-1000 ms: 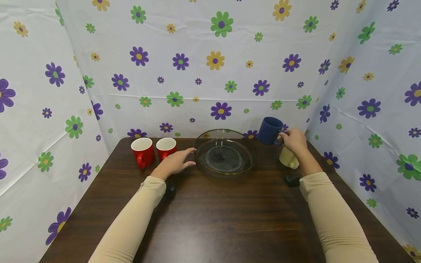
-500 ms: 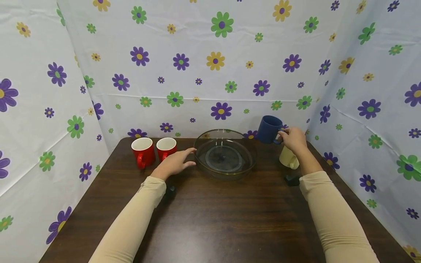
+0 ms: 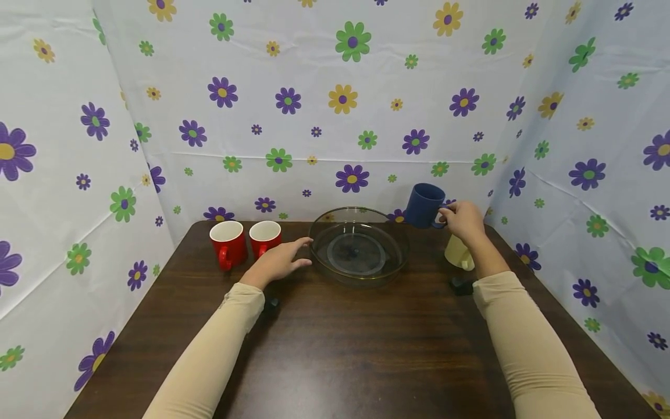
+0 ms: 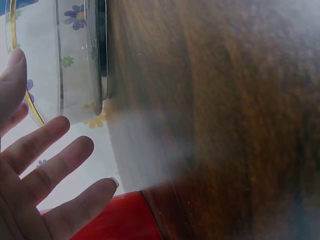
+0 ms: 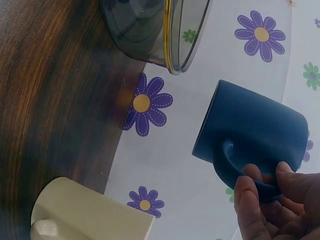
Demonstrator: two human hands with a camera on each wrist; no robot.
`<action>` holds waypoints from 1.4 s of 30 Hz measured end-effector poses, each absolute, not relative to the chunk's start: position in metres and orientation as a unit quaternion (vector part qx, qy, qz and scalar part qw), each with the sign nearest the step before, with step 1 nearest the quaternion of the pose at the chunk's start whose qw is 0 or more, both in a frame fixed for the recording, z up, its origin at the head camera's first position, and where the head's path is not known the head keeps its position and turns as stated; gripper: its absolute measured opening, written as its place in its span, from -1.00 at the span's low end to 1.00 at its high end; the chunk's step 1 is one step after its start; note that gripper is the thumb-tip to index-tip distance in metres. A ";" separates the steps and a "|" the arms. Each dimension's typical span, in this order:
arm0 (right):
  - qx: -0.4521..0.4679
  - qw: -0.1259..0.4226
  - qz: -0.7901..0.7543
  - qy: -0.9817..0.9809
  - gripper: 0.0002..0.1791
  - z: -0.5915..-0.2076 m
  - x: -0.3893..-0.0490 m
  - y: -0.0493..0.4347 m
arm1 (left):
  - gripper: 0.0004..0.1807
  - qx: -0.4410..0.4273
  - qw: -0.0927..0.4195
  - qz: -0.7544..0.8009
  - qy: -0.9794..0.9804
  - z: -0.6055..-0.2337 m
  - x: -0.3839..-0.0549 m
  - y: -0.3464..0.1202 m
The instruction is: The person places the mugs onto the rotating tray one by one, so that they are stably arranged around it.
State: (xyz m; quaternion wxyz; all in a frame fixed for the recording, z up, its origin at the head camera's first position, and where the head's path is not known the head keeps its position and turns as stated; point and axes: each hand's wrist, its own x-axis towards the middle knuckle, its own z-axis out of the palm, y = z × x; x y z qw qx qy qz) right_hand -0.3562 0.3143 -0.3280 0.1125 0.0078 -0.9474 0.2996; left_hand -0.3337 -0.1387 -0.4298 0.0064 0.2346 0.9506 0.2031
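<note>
My right hand [image 3: 464, 221] grips a blue mug [image 3: 424, 205] by its handle and holds it up in the air, to the right of a clear glass bowl [image 3: 356, 278]. In the right wrist view, thumb and fingers close round the handle of the blue mug [image 5: 255, 135], whose base is clear of the table. My left hand [image 3: 277, 261] has its fingers extended, fingertips right at the bowl's left rim. The left wrist view shows the left hand [image 4: 40, 185] with spread fingers beside the glass bowl [image 4: 75, 55], a red mug below them.
Two red mugs, a left one [image 3: 228, 243] and a right one [image 3: 264, 234], stand at the table's back left; the left hand partly hides the right one. A cream mug [image 3: 458, 254] stands below the right hand. Flowered cloth [image 3: 314, 87] borders the brown table [image 3: 356, 349].
My right hand has shifted slightly left with the blue mug, a little nearer to the bowl. The left hand has stayed by the bowl's rim.
</note>
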 end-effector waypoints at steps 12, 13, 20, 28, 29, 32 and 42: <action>0.044 0.120 0.290 -0.948 -0.57 -0.327 -0.358 0.308 | -0.25 0.232 0.008 0.199 0.952 -0.428 -0.332 -0.139; 0.045 0.124 0.287 -0.949 -0.57 -0.328 -0.358 0.308 | -0.25 0.230 0.008 0.198 0.953 -0.428 -0.332 -0.138; 0.029 0.133 0.275 -0.952 -0.60 -0.334 -0.363 0.302 | -0.25 0.231 0.009 0.193 0.953 -0.430 -0.334 -0.142; 0.015 0.127 0.276 -0.952 -0.63 -0.329 -0.365 0.297 | -0.24 0.234 0.004 0.201 0.951 -0.429 -0.333 -0.138; 0.015 0.129 0.274 -0.953 -0.64 -0.328 -0.365 0.297 | -0.24 0.232 0.004 0.202 0.951 -0.429 -0.333 -0.138; 0.020 0.135 0.271 -0.953 -0.65 -0.328 -0.366 0.297 | -0.23 0.227 0.006 0.201 0.953 -0.427 -0.333 -0.136; 0.029 0.142 0.260 -0.955 -0.66 -0.331 -0.369 0.293 | -0.24 0.234 0.001 0.203 0.951 -0.432 -0.333 -0.136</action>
